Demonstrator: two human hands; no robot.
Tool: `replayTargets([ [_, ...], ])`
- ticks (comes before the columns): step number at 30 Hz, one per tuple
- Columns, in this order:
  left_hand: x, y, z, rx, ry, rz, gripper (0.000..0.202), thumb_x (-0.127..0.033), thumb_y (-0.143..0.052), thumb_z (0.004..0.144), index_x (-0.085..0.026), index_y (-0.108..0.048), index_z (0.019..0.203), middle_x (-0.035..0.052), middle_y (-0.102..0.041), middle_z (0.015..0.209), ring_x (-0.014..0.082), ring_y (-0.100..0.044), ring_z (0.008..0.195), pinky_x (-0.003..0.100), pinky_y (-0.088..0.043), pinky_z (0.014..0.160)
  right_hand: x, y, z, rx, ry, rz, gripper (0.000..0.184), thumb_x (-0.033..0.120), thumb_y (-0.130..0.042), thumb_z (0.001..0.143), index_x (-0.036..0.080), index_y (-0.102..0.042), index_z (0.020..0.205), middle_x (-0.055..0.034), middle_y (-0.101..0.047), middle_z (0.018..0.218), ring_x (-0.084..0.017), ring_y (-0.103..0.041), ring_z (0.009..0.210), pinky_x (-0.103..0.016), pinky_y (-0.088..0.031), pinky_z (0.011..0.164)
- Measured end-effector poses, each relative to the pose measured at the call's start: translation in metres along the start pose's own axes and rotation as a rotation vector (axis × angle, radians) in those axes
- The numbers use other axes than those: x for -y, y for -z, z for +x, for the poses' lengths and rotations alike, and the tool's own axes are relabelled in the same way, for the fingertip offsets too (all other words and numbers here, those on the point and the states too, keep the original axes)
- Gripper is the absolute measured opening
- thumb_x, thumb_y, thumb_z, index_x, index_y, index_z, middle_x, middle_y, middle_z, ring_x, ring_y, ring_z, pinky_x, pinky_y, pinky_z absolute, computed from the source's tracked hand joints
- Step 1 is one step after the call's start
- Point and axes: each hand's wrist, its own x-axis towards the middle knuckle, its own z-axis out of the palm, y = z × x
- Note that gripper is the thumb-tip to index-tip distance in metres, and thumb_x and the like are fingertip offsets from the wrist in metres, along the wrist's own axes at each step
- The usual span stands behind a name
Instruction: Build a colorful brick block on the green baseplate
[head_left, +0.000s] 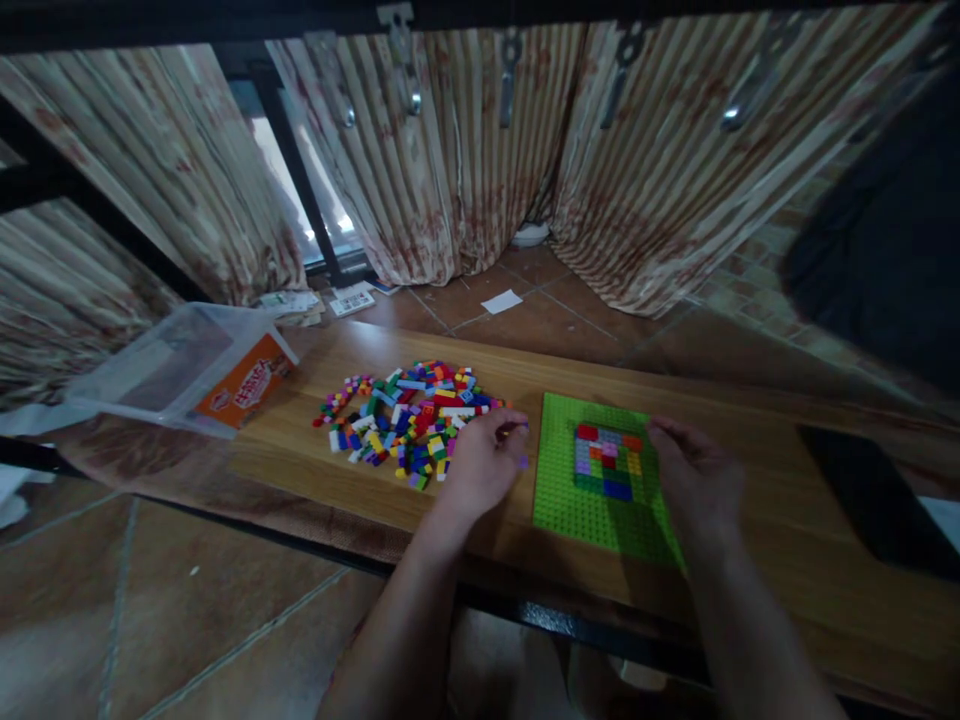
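Brushed by our left hand (484, 462), building bricks (426, 415) could scatter; bumped by our right hand (694, 478), the baseplate (556, 490) could slide (we can't tell either grip)

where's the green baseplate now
In the head view, the green baseplate lies right of centre on the tabletop, right of the loose bricks, its right edge partly behind the right hand.

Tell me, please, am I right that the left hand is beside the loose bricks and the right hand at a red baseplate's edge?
Not quite: in the head view the baseplate is green, not red, with the right hand at its edge; the left hand is beside the loose bricks.
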Motion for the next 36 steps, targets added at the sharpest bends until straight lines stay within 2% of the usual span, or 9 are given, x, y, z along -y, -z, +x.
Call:
replayTargets([
  [5, 0.011, 0.047, 0.006, -0.277, 0.108, 0.299, 0.022, -0.014, -0.054, 0.079, -0.015, -0.071, 0.094, 0.0059, -0.073, 0.087, 0.0166, -0.065, 0.076, 0.026, -0.049, 0.073, 0.007, -0.005, -0.003, -0.034, -0.024, -0.007, 0.032, 0.044, -0.066, 0.074, 0.018, -0.074, 0.092, -0.0073, -0.074, 0.09, -0.023, -0.068, 0.079, -0.036, -0.052, 0.074],
  [8, 0.014, 0.068, 0.003, -0.3, 0.178, 0.486, 0.023, -0.017, -0.058, 0.076, -0.017, -0.071, 0.095, 0.0048, -0.072, 0.089, 0.0176, -0.065, 0.077, 0.028, -0.049, 0.074, 0.008, -0.006, -0.003, -0.016, -0.014, -0.022, 0.03, 0.043, -0.066, 0.075, 0.018, -0.075, 0.091, -0.0072, -0.074, 0.088, -0.024, -0.068, 0.081, -0.038, -0.052, 0.078],
  [10, 0.014, 0.074, -0.001, -0.27, 0.19, 0.593, 0.024, -0.019, -0.061, 0.075, -0.018, -0.071, 0.096, 0.0049, -0.072, 0.094, 0.0185, -0.066, 0.08, 0.029, -0.049, 0.076, 0.006, -0.007, -0.002, -0.012, 0.014, -0.028, 0.029, 0.043, -0.065, 0.075, 0.019, -0.075, 0.09, -0.0068, -0.074, 0.087, -0.024, -0.068, 0.083, -0.039, -0.052, 0.081],
  [16, 0.01, 0.064, -0.007, -0.228, 0.136, 0.839, 0.023, -0.028, -0.063, 0.077, -0.019, -0.071, 0.096, 0.0085, -0.068, 0.109, 0.0239, -0.065, 0.095, 0.033, -0.048, 0.084, 0.001, -0.012, -0.003, 0.005, 0.074, 0.004, 0.026, 0.043, -0.065, 0.076, 0.02, -0.074, 0.086, -0.006, -0.074, 0.087, -0.023, -0.068, 0.083, -0.04, -0.051, 0.084],
  [25, 0.0, 0.044, -0.009, -0.207, 0.117, 0.993, 0.018, -0.018, -0.051, 0.082, -0.016, -0.068, 0.088, 0.0124, -0.067, 0.097, 0.026, -0.063, 0.095, 0.034, -0.049, 0.081, 0.011, -0.014, -0.008, 0.031, 0.081, -0.004, 0.025, 0.039, -0.064, 0.077, 0.018, -0.074, 0.085, -0.0074, -0.074, 0.086, -0.023, -0.067, 0.081, -0.041, -0.05, 0.084],
  [28, 0.003, 0.047, -0.008, -0.252, 0.098, 0.938, 0.016, -0.019, -0.052, 0.083, -0.017, -0.067, 0.088, 0.0122, -0.066, 0.102, 0.0253, -0.064, 0.09, 0.034, -0.049, 0.077, 0.012, -0.014, -0.008, 0.012, 0.073, 0.004, 0.024, 0.039, -0.065, 0.076, 0.018, -0.074, 0.083, -0.007, -0.073, 0.083, -0.023, -0.067, 0.08, -0.041, -0.05, 0.083],
  [30, 0.005, 0.049, -0.005, -0.299, 0.063, 0.806, 0.014, -0.022, -0.054, 0.083, -0.017, -0.066, 0.088, 0.0104, -0.067, 0.098, 0.0234, -0.064, 0.085, 0.034, -0.049, 0.074, 0.013, -0.015, -0.007, -0.008, 0.078, 0.025, 0.023, 0.039, -0.065, 0.077, 0.018, -0.073, 0.082, -0.0064, -0.073, 0.082, -0.022, -0.067, 0.079, -0.04, -0.051, 0.082],
  [33, 0.004, 0.043, -0.001, -0.352, 0.018, 0.377, 0.014, -0.028, -0.059, 0.081, -0.018, -0.065, 0.089, 0.0052, -0.068, 0.086, 0.017, -0.062, 0.072, 0.029, -0.048, 0.068, 0.017, -0.015, -0.009, -0.012, 0.128, 0.094, 0.021, 0.038, -0.065, 0.078, 0.019, -0.073, 0.084, -0.0051, -0.073, 0.083, -0.021, -0.067, 0.079, -0.039, -0.051, 0.08],
  [36, -0.004, 0.023, -0.001, -0.266, 0.027, -0.103, 0.02, -0.033, -0.066, 0.077, -0.017, -0.065, 0.088, 0.0019, -0.067, 0.079, 0.0127, -0.06, 0.065, 0.024, -0.048, 0.062, 0.026, -0.015, -0.016, 0.022, 0.229, 0.152, 0.016, 0.034, -0.065, 0.08, 0.022, -0.073, 0.086, -0.003, -0.072, 0.085, -0.019, -0.066, 0.079, -0.037, -0.052, 0.078],
])
